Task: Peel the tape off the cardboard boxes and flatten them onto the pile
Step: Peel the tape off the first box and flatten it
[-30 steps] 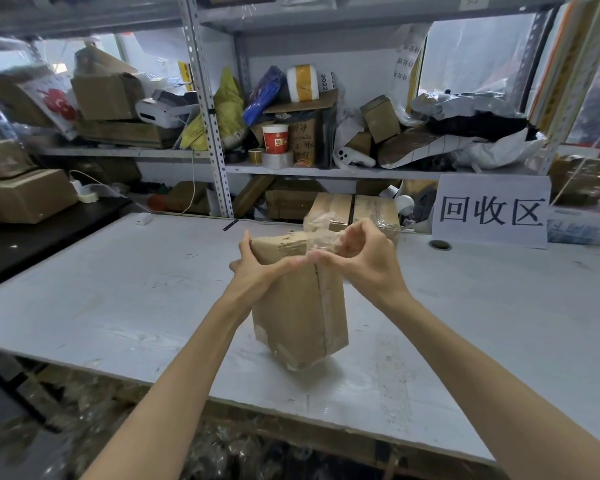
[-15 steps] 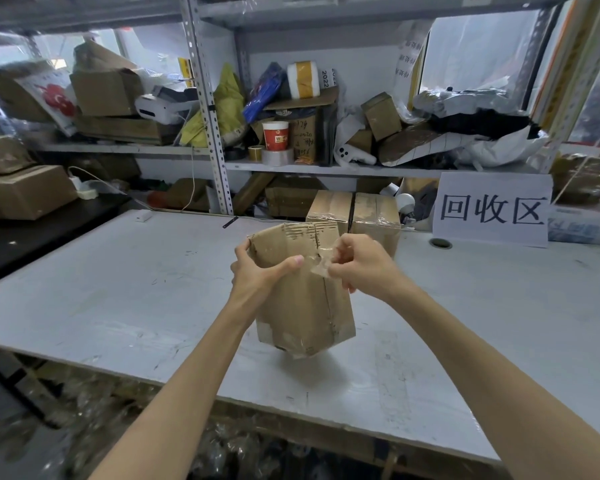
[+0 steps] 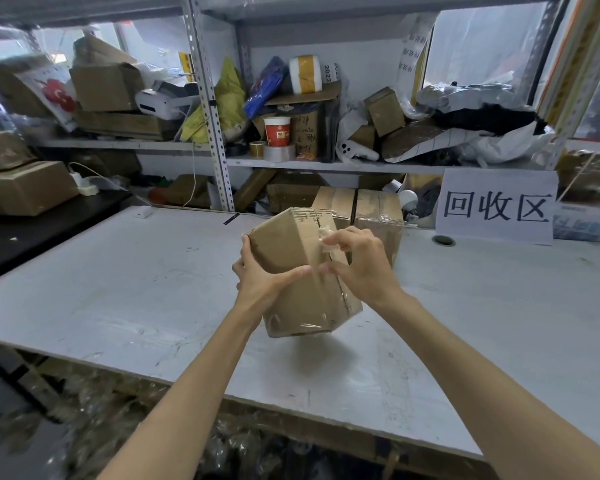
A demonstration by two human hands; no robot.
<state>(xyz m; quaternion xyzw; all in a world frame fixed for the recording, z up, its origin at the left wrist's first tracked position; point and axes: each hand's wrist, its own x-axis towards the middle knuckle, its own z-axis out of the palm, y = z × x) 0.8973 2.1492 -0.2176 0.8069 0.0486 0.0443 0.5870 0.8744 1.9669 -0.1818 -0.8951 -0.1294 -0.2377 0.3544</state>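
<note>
Cardboard box [image 3: 291, 261], held clear of the table [image 3: 118, 289], turned corner-down since half a second ago. Left hand [image 3: 260, 285] clamped round its near left side; right hand [image 3: 361, 268] pinching loosened tape [image 3: 327, 237] at the upper seam. Peeling judged under way; flattening not yet begun.

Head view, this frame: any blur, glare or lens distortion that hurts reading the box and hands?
Head view: the box, left hand and right hand are sharp; the tape shows faint sheen; a soft shadow lies on the table below the box; the lower-left corner is smeared; the shelf upright leans from wide-angle distortion.
</note>
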